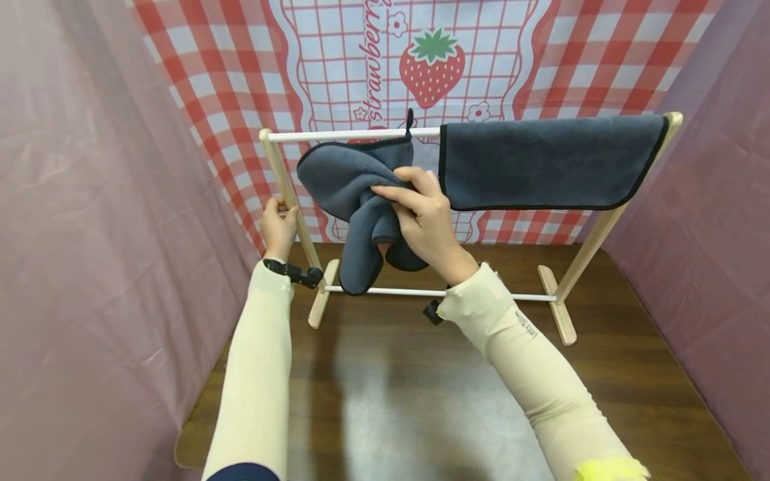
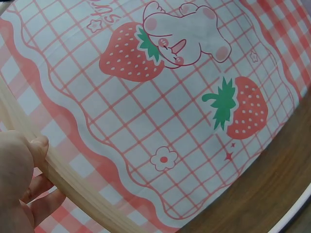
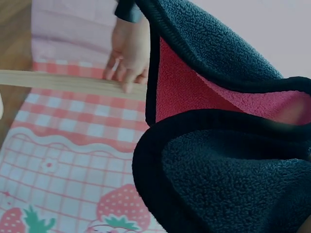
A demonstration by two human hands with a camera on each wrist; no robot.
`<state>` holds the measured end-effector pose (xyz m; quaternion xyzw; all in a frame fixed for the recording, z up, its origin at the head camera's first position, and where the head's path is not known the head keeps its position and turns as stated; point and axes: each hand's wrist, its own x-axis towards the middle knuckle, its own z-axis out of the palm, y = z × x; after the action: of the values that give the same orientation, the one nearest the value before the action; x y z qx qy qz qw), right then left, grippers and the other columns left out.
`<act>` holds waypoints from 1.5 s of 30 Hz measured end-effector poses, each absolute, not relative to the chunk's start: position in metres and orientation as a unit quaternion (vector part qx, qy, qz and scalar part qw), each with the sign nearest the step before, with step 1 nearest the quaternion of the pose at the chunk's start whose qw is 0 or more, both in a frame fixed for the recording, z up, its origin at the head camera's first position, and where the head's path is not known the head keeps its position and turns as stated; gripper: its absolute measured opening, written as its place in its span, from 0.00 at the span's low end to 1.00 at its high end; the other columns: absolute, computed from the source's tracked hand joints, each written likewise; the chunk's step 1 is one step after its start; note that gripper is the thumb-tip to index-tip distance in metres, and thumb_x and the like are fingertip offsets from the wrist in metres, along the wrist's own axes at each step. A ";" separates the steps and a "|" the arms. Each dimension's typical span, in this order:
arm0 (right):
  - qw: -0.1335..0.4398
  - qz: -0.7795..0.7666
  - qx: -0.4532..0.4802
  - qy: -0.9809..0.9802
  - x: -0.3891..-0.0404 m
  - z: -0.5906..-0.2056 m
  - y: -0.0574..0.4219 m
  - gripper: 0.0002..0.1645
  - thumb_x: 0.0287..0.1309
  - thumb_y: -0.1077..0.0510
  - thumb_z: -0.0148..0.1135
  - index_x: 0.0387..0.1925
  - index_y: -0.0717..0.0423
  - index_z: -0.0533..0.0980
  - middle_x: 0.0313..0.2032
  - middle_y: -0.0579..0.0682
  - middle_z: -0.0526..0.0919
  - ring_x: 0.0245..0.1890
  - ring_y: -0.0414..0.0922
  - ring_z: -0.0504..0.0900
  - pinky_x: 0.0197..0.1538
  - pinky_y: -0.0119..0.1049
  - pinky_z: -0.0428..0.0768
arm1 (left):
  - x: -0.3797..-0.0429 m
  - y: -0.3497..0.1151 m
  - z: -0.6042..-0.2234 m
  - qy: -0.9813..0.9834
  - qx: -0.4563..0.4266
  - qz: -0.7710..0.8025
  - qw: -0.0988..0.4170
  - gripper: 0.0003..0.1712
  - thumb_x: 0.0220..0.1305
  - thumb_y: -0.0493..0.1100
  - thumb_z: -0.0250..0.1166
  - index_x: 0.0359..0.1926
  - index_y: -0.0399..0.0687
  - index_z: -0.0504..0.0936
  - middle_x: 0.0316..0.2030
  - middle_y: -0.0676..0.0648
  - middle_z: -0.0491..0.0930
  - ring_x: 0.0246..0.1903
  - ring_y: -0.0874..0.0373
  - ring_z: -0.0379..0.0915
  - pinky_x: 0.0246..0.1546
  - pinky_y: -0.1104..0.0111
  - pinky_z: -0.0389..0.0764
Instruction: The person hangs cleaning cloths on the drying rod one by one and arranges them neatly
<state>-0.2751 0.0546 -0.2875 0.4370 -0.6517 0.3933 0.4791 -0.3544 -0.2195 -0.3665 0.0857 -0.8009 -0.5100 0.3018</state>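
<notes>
Head view, right hand: the right hand pinches the crumpled cloth between its fingers and thumb, bunching the middle of it.
Crumpled cloth: dark grey with black edging, it hangs in folds before the left part of the rack, mostly below the top bar; whether it touches the bar I cannot tell.
Black tab: at the cloth's upper corner, the black tab sticks up above the bar.
Head view, left hand: the left hand has its fingers bent against the left post, holding it partway down.
Draped cloth: the draped cloth, also grey with black edging, lies over the right part of the top bar, smooth and just beside the crumpled one.
Rack: the wooden rack stands upright on the brown tabletop, in front of a strawberry-print backdrop.
Left wrist view, post grip: thumb on one side, fingers on the other, closed narrowly round the pale wood.
Right wrist view, cloth close up: its grey folds part to show a red underside; the right hand's fingers cannot be made out here.
Behind the cloth: the left hand's fingers rest on the post.
</notes>
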 end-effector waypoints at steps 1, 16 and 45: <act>0.483 0.394 0.437 -0.649 -0.276 -0.283 0.054 0.10 0.59 0.74 0.63 0.39 0.66 0.86 0.44 0.63 0.80 0.38 0.59 0.73 0.40 0.48 0.71 | -0.354 -0.220 -0.366 -0.801 0.085 -0.510 0.302 0.12 0.66 0.30 0.62 0.49 0.26 0.76 0.46 0.30 0.80 0.46 0.38 0.81 0.48 0.52 0.83; 0.497 0.408 0.439 -0.628 -0.291 -0.228 0.045 0.10 0.64 0.72 0.59 0.42 0.67 0.85 0.44 0.65 0.80 0.45 0.59 0.76 0.52 0.43 0.76 | -0.354 -0.217 -0.363 -0.797 0.082 -0.513 0.309 0.13 0.65 0.29 0.62 0.49 0.26 0.76 0.45 0.29 0.80 0.46 0.38 0.81 0.49 0.52 0.82; 0.423 0.413 0.323 -0.739 -0.352 -0.208 0.041 0.14 0.65 0.66 0.61 0.50 0.66 0.83 0.47 0.67 0.75 0.48 0.60 0.73 0.59 0.40 0.70 | -0.347 -0.216 -0.364 -0.791 0.083 -0.523 0.306 0.12 0.64 0.28 0.62 0.47 0.26 0.76 0.45 0.29 0.80 0.44 0.36 0.81 0.48 0.53 0.83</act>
<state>-0.3525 0.0412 -0.2080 0.3228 -0.7390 0.4131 0.4231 -0.3472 -0.2163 -0.3636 0.0831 -0.7907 -0.5234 0.3065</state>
